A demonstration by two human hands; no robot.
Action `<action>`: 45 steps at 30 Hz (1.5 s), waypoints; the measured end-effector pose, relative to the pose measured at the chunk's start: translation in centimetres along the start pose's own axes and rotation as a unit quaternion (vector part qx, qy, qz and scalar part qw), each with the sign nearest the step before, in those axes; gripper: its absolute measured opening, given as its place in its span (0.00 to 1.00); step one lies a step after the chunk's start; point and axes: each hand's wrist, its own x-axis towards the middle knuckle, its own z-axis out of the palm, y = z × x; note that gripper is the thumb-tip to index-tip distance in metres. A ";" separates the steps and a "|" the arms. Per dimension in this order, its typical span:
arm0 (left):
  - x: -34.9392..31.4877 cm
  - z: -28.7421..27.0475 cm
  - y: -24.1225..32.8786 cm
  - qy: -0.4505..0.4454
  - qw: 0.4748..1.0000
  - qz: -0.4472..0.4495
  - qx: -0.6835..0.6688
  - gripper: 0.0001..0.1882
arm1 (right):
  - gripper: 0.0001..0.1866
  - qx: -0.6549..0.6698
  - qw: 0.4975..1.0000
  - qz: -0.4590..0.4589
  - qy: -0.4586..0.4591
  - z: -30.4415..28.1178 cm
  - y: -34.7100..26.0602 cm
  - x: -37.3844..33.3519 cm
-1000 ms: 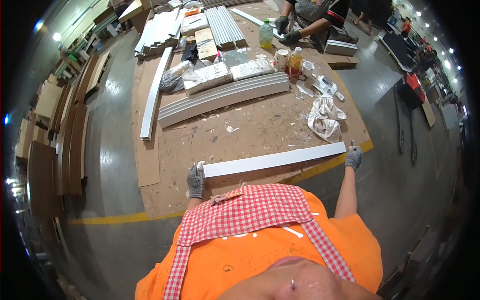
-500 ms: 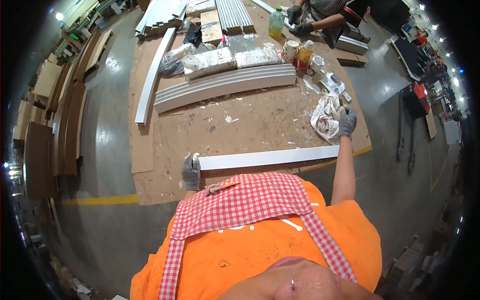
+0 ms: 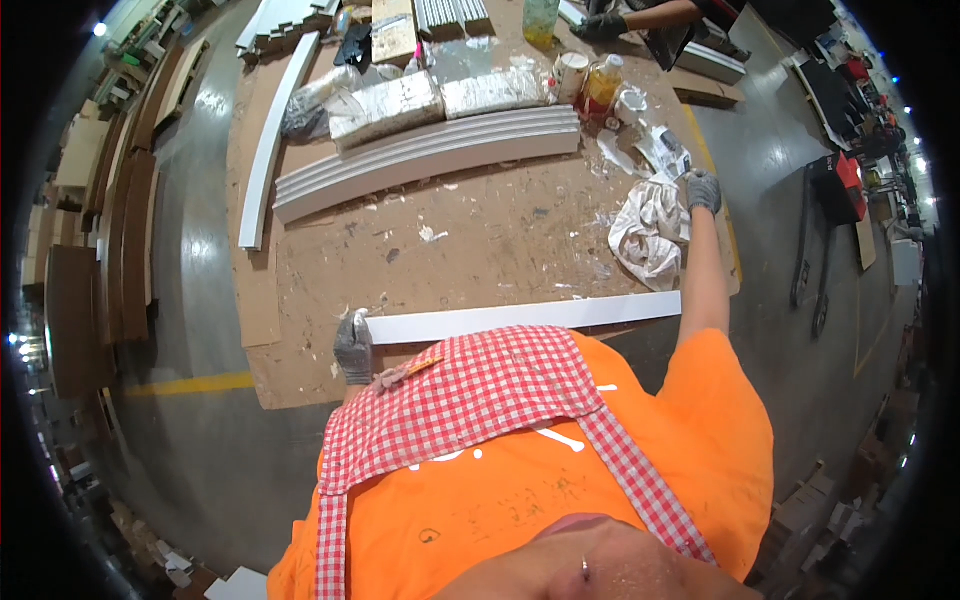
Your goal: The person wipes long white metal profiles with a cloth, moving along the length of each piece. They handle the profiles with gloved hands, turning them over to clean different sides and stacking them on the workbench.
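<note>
A long white strip [image 3: 520, 317] lies along the table's near edge, its front partly hidden by my apron. My left hand [image 3: 352, 345], in a grey glove, is closed at the strip's left end. My right hand [image 3: 704, 190], gloved too, reaches out to the table's right side with its fingers curled; what they hold, if anything, is hidden. Just left of it lies a crumpled white cloth [image 3: 645, 235]. A smeared white and grey item [image 3: 665, 152], whose kind I cannot make out, lies close beyond the fingers.
A stack of white mouldings [image 3: 430, 160] crosses the mid-table, with white-smeared blocks [image 3: 390, 110] behind. Another white strip [image 3: 280, 140] lies at the left. A bottle of amber liquid [image 3: 602, 85] and a cup [image 3: 571, 75] stand at the right. A co-worker's gloved hand [image 3: 600, 27] is at the far side.
My right hand has left the white cloth and moved farther forward, toward the smeared item. My left hand stays at the strip's end. The view has shifted slightly.
</note>
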 end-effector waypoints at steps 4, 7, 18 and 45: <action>-0.3 1.3 -2.0 -0.020 0.999 -0.030 -0.006 0.10 | 0.15 -0.077 0.997 0.015 -0.004 0.9 0.0 0.5; 0.3 0.3 -0.5 -0.038 0.999 -0.022 0.005 0.10 | 0.15 -0.090 0.996 0.014 -0.011 1.6 -0.4 -0.2; 0.7 0.2 0.0 -0.043 0.999 -0.027 -0.013 0.10 | 0.16 0.118 0.985 -0.124 0.033 -0.3 -1.8 -0.8; 0.8 0.3 0.4 0.002 1.000 -0.012 0.029 0.08 | 0.12 0.093 0.870 -0.479 -0.076 8.4 -33.5 -12.9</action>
